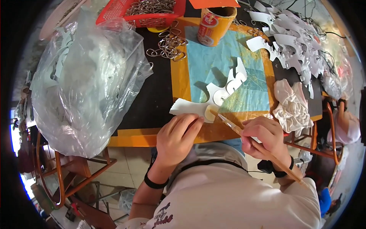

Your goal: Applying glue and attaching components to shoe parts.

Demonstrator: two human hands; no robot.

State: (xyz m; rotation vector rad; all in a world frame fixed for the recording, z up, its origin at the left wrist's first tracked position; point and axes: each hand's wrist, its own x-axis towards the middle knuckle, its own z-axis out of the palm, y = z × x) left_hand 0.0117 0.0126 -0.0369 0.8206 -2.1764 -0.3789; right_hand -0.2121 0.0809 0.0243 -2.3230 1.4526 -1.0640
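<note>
A white, wavy-edged cut-out piece (194, 107) lies slantwise across a blue-green sheet (200, 63) taped down with orange-brown tape. The fingertips of my left hand (178, 135) press on its near left part, bunched together. In my right hand (265, 138) is a long wooden-handled brush (231, 125), held like a pen. Its tip meets a rounded tab at the piece's near edge, where a yellowish wet-looking patch shows. Several rounded tabs with slots run along the piece toward its far right end.
A big clear plastic bag (93, 84) fills the left side. Metal rings (171, 45) lie near a red basket (114, 13) of similar rings. An orange-yellow can (215, 28) stands at the back. White cut-outs (295, 45) and a crumpled white cloth (291, 108) lie right; another person (347, 126) is beyond.
</note>
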